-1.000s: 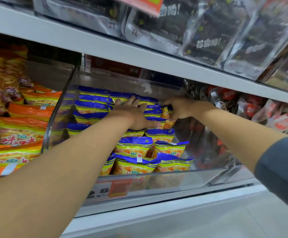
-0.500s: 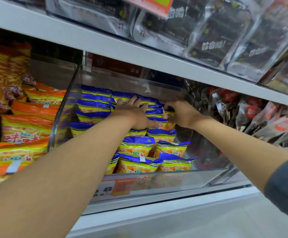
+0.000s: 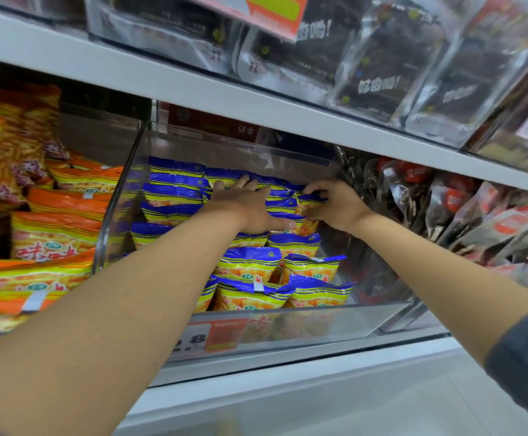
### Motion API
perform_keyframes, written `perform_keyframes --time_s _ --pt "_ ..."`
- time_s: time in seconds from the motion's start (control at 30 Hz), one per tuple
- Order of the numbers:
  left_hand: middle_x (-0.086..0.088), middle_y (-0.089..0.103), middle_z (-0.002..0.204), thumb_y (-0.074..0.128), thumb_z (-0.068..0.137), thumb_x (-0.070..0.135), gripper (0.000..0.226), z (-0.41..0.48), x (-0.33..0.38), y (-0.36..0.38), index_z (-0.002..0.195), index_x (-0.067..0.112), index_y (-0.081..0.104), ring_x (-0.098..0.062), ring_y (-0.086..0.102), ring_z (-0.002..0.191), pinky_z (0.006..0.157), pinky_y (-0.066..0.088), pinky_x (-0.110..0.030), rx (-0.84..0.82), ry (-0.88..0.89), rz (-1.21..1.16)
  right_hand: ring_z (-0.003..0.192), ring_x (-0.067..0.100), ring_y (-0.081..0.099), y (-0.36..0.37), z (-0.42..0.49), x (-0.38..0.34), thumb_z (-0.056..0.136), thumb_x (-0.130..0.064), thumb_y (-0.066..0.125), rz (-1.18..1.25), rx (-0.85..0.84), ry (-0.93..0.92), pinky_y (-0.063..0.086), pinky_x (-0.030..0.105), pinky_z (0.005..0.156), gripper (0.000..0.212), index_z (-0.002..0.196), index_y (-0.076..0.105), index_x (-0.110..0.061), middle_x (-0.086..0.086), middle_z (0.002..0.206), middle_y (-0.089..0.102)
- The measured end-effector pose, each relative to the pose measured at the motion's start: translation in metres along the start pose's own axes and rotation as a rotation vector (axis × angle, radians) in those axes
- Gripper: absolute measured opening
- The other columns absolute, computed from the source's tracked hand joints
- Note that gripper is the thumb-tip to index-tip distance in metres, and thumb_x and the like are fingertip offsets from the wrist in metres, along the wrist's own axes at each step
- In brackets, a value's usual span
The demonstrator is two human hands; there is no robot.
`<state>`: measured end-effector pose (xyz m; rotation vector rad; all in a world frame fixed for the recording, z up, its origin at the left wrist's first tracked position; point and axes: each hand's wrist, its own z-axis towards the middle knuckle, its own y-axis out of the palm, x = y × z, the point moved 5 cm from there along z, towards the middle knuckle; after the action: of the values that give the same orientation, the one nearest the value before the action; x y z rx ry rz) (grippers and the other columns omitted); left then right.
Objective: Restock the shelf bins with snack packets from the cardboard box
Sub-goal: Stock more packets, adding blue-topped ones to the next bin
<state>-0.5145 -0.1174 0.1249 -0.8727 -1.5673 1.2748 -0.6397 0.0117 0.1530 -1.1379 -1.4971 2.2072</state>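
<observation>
- Your left grip lies flat on the blue-and-yellow snack packets. Its palm is down and its fingers are straight and slightly spread. It presses on the rows and curls round nothing.
- Your right grip sits just at 3 o'clock of the left one. Its fingers are curled and pinch the blue top edge of one packet.
- That packet sits in the 1 o'clock corner of the clear bin, close to the right wall. It touches the neighbouring row at its 9 o'clock, and your left thumb reaches almost to it.
- The snack packets stand in rows inside the clear bin, blue tops up, from the front wall at 6 o'clock back toward 12 o'clock.
- A price label sits on the bin's front at 6 o'clock. Your left forearm partly hides it.
- At 9 o'clock of the bin, orange packets are stacked in the next compartment.
- At 3 o'clock, dark and red packets lie heaped.
- At 12 o'clock, above the shelf edge, large dark bags stand side by side.
- A grey sleeve covers your right upper arm at 4 o'clock.
</observation>
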Motion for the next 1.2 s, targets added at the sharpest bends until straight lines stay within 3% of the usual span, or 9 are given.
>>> perform_keyframes --time_s 0.17,0.3,0.37,0.47,0.63,0.8,1.0,1.07,1.2 --pt "-0.002 0.029 0.158 0.049 0.082 0.073 0.082 -0.025 0.002 -0.027 0.149 0.029 0.032 -0.023 0.023 0.145 0.118 0.016 -0.048 0.212 0.040 -0.100 0.101 0.009 0.052 -0.012 -0.033 -0.017 0.082 -0.015 0.077 0.075 0.118 0.019 0.040 0.016 0.080 0.035 0.116 0.066 -0.015 -0.004 0.110 0.057" --pt "0.000 0.063 0.120 0.065 0.087 0.047 0.035 -0.083 0.004 -0.052 0.116 0.028 0.061 -0.025 0.054 0.116 0.093 0.046 -0.039 0.375 0.034 -0.216 0.080 0.015 0.057 -0.025 -0.079 -0.053 0.082 -0.011 0.073 0.111 0.233 -0.058 0.039 0.016 0.064 0.015 0.095 0.068 -0.013 0.001 0.086 0.062" --pt "0.005 0.064 0.095 0.067 0.085 0.038 0.011 -0.126 0.005 -0.056 0.089 0.029 0.061 -0.023 0.060 0.099 0.078 0.050 -0.037 0.430 0.023 -0.282 0.070 0.015 0.058 -0.026 -0.109 -0.076 0.079 -0.010 0.072 0.127 0.263 -0.114 0.042 0.024 0.065 0.011 0.085 0.066 -0.016 0.003 0.077 0.064" --pt "0.010 0.058 0.076 0.066 0.083 0.030 0.015 -0.192 0.006 -0.054 0.074 0.029 0.055 -0.019 0.060 0.084 0.074 0.050 -0.036 0.441 -0.010 -0.309 0.061 0.004 0.049 -0.016 -0.161 -0.105 0.077 -0.009 0.071 0.177 0.264 -0.154 0.043 0.021 0.066 0.010 0.085 0.067 -0.013 -0.006 0.071 0.059" --pt "0.010 0.055 0.070 0.066 0.081 0.025 0.010 -0.298 -0.009 -0.001 0.073 0.024 0.059 -0.019 0.058 0.077 0.068 0.046 -0.031 0.342 -0.138 -0.381 0.057 0.000 0.047 0.044 -0.265 -0.134 0.077 -0.007 0.067 0.205 0.040 -0.194 0.038 0.018 0.063 0.009 0.086 0.068 -0.011 -0.002 0.075 0.062" --pt "0.004 0.060 0.079 0.070 0.085 0.026 0.010 -0.376 -0.060 0.113 0.081 0.020 0.063 -0.021 0.064 0.087 0.072 0.045 -0.026 -0.026 -0.337 -0.429 0.075 0.011 0.054 0.148 -0.352 -0.109 0.083 -0.012 0.067 0.131 -0.398 -0.123 0.044 0.027 0.072 0.014 0.097 0.070 -0.014 -0.007 0.082 0.060" --pt "0.007 0.063 0.078 0.074 0.084 0.022 0.009 -0.432 -0.125 0.210 0.084 0.016 0.067 -0.011 0.060 0.077 0.067 0.044 -0.019 -0.121 -0.566 -0.633 0.089 0.020 0.057 0.284 -0.396 -0.082 0.087 -0.025 0.073 0.087 -0.905 -0.021 0.045 0.031 0.080 0.035 0.116 0.064 -0.007 0.007 0.108 0.064" --pt "0.002 0.061 0.081 0.070 0.086 0.009 0.011 -0.440 -0.129 0.228 0.079 0.015 0.064 -0.006 0.056 0.069 0.063 0.042 -0.011 -0.165 -0.588 -0.709 0.095 0.019 0.056 0.328 -0.398 -0.089 0.088 -0.024 0.071 0.133 -1.010 0.012 0.046 0.031 0.083 0.037 0.120 0.062 -0.008 0.005 0.116 0.062" --pt "0.001 0.055 0.073 0.066 0.085 -0.005 0.020 -0.454 -0.130 0.248 0.077 0.012 0.060 -0.006 0.054 0.062 0.067 0.044 -0.018 -0.213 -0.632 -0.758 0.120 0.030 0.055 0.412 -0.407 -0.105 0.090 -0.027 0.066 0.050 -1.086 -0.057 0.045 0.036 0.097 0.044 0.128 0.057 -0.005 0.014 0.128 0.061"
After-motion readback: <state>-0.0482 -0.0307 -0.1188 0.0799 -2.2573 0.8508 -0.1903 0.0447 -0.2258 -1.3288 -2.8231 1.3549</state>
